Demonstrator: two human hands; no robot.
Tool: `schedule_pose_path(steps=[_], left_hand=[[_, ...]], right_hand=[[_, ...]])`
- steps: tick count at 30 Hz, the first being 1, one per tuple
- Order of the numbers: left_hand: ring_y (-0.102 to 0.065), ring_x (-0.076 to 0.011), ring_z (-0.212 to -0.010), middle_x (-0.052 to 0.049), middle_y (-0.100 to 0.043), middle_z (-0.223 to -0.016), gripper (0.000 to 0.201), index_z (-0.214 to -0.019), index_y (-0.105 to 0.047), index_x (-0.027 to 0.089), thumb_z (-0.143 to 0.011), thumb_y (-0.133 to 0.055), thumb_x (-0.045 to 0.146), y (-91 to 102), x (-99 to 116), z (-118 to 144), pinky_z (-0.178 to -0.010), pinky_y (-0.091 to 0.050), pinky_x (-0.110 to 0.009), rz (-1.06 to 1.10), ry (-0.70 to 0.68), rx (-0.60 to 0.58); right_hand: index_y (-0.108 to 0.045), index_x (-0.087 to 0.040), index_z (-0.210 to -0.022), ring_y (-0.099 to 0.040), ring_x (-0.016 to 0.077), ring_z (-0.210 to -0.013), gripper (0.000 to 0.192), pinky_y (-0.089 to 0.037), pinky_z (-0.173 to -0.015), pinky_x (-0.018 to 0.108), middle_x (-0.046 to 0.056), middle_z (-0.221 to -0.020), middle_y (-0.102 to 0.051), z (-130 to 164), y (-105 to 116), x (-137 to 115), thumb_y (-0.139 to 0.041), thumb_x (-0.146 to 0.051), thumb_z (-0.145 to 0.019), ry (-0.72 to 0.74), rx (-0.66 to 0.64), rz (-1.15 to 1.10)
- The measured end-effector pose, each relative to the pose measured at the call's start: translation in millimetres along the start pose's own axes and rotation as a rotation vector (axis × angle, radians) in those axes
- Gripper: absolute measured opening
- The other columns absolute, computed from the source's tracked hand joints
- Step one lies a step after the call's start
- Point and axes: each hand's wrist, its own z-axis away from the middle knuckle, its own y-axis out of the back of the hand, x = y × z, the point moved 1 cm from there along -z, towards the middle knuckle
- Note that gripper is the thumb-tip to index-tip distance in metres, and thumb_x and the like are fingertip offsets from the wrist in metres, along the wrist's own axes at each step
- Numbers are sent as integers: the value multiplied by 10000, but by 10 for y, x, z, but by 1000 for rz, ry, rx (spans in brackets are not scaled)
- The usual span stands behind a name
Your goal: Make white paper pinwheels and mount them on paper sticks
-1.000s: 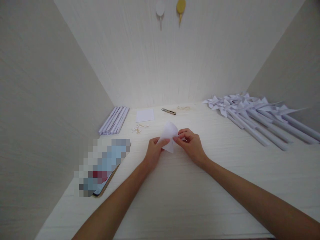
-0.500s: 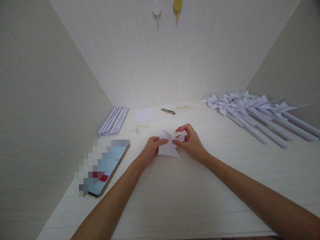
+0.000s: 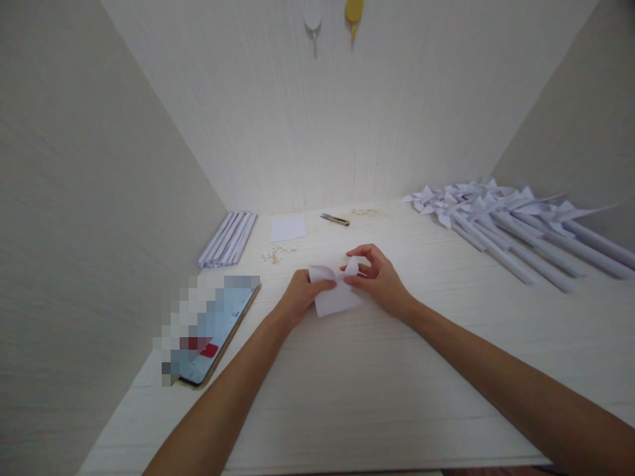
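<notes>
A white paper piece [image 3: 337, 303] with cut, curling flaps is held between my hands above the table. My left hand [image 3: 300, 296] pinches its left side, the thumb lying on top near the middle. At the right, my right hand [image 3: 377, 281] pinches a curled flap between thumb and fingers, with the index finger raised. The undersides of the fingers are hidden by the paper. Beyond my hands lie several small cut stick pieces [image 3: 274, 255], a square white sheet [image 3: 288, 229] and small thread snips [image 3: 335, 219].
Rolled paper tubes [image 3: 229, 239] lie at the back left. A phone [image 3: 223, 334], partly pixelated, rests at the left. Several paper pinwheels on tube sticks [image 3: 510, 238] are piled at the right. Small yellowish bits [image 3: 364, 213] lie by the back wall. Two hooks, one yellow [image 3: 354, 12], hang above.
The paper has turned in my hands: its pointed lower right corner no longer shows, and its lower edge now looks straighter. Both hands keep nearly the same place and grip.
</notes>
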Motion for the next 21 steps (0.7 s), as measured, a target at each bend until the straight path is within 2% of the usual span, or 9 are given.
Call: schedule_pose_path(steps=[2,4,9,14,21], left_hand=[[-565,-138,-590,-34,-644,-628,169,-658,-631,118,-494,-659,147,-20,-9,-8,-596,-429,-255,143,-34,88],[-565,-133,-610,-31,-644,-643,172,-660,-618,120,-495,-660,136,-41,-15,-14,-615,-433,-252,270,-61,141],[-562,-122,-644,-24,-639,-685,178,-674,-600,114,-510,-667,137,-64,-26,-21,-644,-431,-247,453,-125,158],[-558,-114,-656,-16,-633,-696,173,-670,-600,112,-512,-669,130,-73,-38,-33,-676,-424,-253,498,-140,134],[-554,-106,-661,-6,-634,-679,147,-648,-617,121,-519,-677,161,-93,-60,-25,-699,-417,-252,420,-165,135]], right_hand=[[-487,-241,-813,-559,118,-803,265,-455,-709,276,-11,-979,-516,9,2,3,-642,-193,-603,55,73,-101],[-534,-220,-736,-544,138,-893,164,-426,-789,306,3,-1086,-481,28,-6,14,-622,-173,-606,80,99,-120],[-614,-199,-661,-520,167,-925,160,-460,-731,309,42,-1124,-436,106,-111,41,-648,-109,-533,32,9,53],[-640,-187,-621,-545,124,-773,123,-487,-706,299,44,-1056,-463,131,-190,28,-703,-184,-515,17,20,76],[-658,-197,-609,-545,130,-790,86,-437,-726,293,26,-933,-562,83,-136,94,-678,-280,-596,47,148,121]])
